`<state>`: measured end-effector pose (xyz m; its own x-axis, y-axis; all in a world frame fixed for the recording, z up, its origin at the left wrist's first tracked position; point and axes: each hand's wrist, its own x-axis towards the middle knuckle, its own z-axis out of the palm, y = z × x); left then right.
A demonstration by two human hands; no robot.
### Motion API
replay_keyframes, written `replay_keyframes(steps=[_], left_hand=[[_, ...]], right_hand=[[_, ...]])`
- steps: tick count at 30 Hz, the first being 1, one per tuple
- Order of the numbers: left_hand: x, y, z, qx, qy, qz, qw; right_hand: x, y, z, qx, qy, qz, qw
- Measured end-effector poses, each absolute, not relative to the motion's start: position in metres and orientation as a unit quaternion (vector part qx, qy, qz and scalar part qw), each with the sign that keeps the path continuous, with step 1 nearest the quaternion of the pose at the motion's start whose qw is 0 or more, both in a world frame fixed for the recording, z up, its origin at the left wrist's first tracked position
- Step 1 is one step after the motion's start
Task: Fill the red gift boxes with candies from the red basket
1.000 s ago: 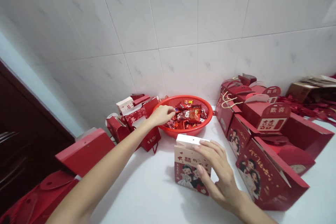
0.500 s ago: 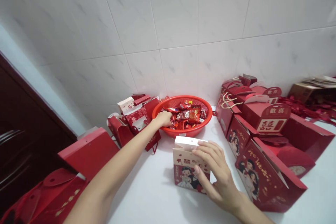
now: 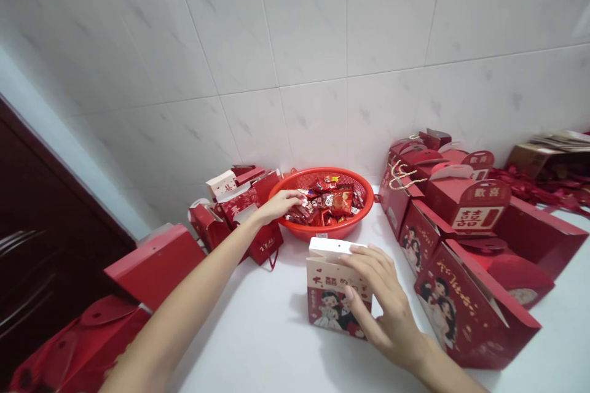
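Note:
My left hand (image 3: 282,204) is over the left side of a red plastic colander (image 3: 306,231). Its fingers are pinched on a small wrapped candy (image 3: 304,201), only partly visible at the fingertips. Beneath lie many more candies (image 3: 342,201) in shiny red wrappers. Nearer to me, a cream-and-red candy box (image 3: 329,301) with a cartoon couple stands upright on the white table. My right hand (image 3: 380,295) grips its right side, thumb on the front and fingers over the top. The white flap at the box's top stands up.
Several red gift boxes (image 3: 470,307) fill the right side, some with rope handles. Smaller boxes and bags (image 3: 239,209) stand left of the colander. More red boxes (image 3: 157,264) are at the near left. A tiled wall (image 3: 313,116) rises behind; dark red ribbons (image 3: 530,190) lie far right.
My left hand has lifted slightly and drawn back left out of the candies, with its fingertips now visible. My right hand still holds the box, which has barely shifted.

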<state>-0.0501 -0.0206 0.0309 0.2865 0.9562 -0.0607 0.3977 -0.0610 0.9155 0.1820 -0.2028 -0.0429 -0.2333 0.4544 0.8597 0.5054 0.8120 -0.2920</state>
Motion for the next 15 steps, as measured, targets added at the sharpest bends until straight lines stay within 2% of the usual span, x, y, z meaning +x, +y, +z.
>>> replay_keyframes(steps=[9,15], left_hand=[[-0.050,-0.024,0.030,0.615,0.500,0.364,0.489],[-0.048,-0.026,0.029,0.639,0.487,0.355,0.477]], right_hand=[[0.185,-0.204,-0.039,-0.298,-0.767,-0.002,0.568],[0.188,-0.205,-0.033,-0.319,-0.763,0.013,0.562]])
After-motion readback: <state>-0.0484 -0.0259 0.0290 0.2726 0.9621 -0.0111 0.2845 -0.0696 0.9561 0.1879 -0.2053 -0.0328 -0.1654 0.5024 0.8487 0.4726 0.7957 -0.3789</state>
